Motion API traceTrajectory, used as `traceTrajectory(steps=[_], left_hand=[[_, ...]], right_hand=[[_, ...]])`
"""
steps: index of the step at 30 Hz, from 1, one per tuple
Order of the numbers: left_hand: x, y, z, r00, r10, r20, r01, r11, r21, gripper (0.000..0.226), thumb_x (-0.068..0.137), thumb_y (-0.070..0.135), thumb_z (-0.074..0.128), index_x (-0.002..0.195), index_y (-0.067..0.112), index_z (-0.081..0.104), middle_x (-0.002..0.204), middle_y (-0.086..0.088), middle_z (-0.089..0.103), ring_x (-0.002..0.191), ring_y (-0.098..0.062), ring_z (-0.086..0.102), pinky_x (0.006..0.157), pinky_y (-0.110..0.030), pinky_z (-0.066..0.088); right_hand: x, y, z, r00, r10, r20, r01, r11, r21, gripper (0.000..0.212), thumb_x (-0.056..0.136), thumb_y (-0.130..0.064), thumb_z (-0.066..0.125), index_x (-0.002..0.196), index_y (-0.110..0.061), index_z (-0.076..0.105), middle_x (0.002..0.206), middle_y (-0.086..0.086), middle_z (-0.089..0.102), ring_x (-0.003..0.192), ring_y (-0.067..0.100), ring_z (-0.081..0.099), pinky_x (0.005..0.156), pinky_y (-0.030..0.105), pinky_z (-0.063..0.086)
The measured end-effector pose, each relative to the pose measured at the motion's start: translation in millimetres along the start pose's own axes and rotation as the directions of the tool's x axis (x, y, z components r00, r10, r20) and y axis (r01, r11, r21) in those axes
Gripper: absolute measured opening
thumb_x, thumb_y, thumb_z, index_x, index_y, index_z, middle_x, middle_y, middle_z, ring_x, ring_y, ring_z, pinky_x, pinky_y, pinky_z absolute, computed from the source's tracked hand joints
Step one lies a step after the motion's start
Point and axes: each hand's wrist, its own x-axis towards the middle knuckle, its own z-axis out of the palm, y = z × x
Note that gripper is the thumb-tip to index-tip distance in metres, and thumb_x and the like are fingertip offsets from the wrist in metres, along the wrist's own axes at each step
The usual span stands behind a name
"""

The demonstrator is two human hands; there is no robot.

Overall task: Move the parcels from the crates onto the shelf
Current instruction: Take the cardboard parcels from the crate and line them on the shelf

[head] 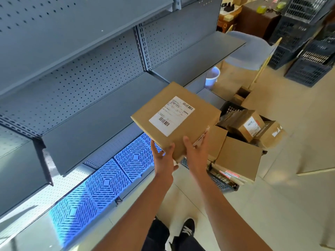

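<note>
I hold a flat, square cardboard parcel (176,117) with a white barcode label (171,116) in the air, just before the grey metal shelf (94,113) with its perforated back panel. My left hand (163,158) and right hand (194,151) grip its near edge — thumbs on top. Behind it, a dark plastic mesh crate (222,183) holds more brown boxes (237,158).

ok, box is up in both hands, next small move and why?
Probably carry the box forward-left and set it on the grey shelf: both hands, left hand and right hand, hold its near edge, and that shelf board is bare.
</note>
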Motion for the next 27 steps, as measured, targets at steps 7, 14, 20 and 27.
traceTrajectory(steps=[7, 14, 20, 27], left_hand=[[11, 0, -72, 0.993, 0.107, -0.048, -0.092, 0.964, 0.249, 0.073, 0.092, 0.043, 0.071, 0.153, 0.042, 0.029, 0.150, 0.002, 0.046, 0.123, -0.021, 0.058, 0.103, -0.055, 0.050], [52, 12, -179, 0.966, 0.243, -0.088, -0.155, 0.817, 0.555, 0.070, 0.094, 0.036, 0.069, 0.154, 0.032, 0.034, 0.155, -0.002, 0.042, 0.130, -0.031, 0.054, 0.097, -0.046, 0.052], [88, 0, -272, 0.994, 0.109, 0.008, -0.096, 0.830, 0.549, 0.063, 0.095, 0.014, 0.062, 0.152, 0.032, 0.041, 0.132, -0.001, 0.060, 0.104, -0.029, 0.067, 0.079, -0.038, 0.057], [139, -49, -351, 0.996, -0.025, 0.083, -0.030, 0.794, 0.607, 0.081, 0.069, 0.043, 0.072, 0.146, 0.047, 0.045, 0.133, 0.009, 0.064, 0.110, -0.016, 0.068, 0.097, -0.050, 0.054]], right_hand=[[-16, 18, -15, 0.996, 0.051, 0.074, -0.048, 0.998, -0.045, 0.093, 0.083, -0.051, 0.075, 0.157, -0.047, 0.018, 0.149, -0.006, 0.050, 0.132, 0.020, 0.054, 0.103, 0.055, 0.052], [-52, 51, -6, 0.974, 0.121, 0.192, -0.108, 0.991, -0.075, 0.074, 0.094, -0.014, 0.070, 0.155, -0.037, 0.034, 0.140, -0.006, 0.060, 0.124, 0.016, 0.061, 0.107, 0.050, 0.050], [-105, 84, 43, 0.938, 0.220, 0.270, -0.194, 0.974, -0.119, 0.076, 0.085, -0.031, 0.072, 0.151, -0.045, 0.038, 0.142, -0.014, 0.059, 0.125, 0.016, 0.061, 0.103, 0.053, 0.051], [-128, 152, 89, 0.895, 0.318, 0.312, -0.254, 0.940, -0.229, 0.068, 0.100, -0.007, 0.059, 0.151, -0.043, 0.033, 0.132, -0.026, 0.063, 0.119, 0.004, 0.063, 0.096, 0.035, 0.052]])
